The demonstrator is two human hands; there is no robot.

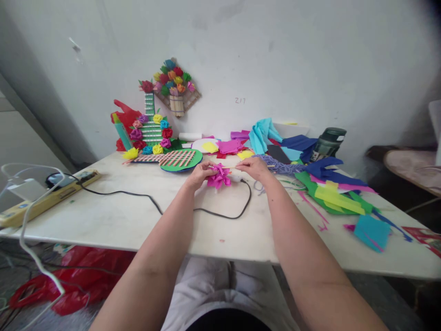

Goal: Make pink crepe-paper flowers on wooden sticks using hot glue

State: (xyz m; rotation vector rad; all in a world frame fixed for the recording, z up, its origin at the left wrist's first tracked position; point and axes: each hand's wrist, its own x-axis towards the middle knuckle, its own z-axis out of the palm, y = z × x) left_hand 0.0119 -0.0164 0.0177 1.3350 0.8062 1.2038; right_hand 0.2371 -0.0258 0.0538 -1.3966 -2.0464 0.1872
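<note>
Magenta paper flower (219,177) is sitting between the two hands, at the fingertips of the left hand (201,174), which is pinching its side. The right hand (254,168) is grasping a thin stick (233,168) pointing toward the flower. Purple yarn (286,168) is lying right of that hand.

Behind the white table (113,220), a pale grey wall (296,69) is marked by scuffs (232,10) and small handwritten digits (240,100). To the table's right, a piece of furniture with a patterned top (409,168) is partly shown. Beneath the table, the grey floor (375,296) is only dimly lit.
</note>
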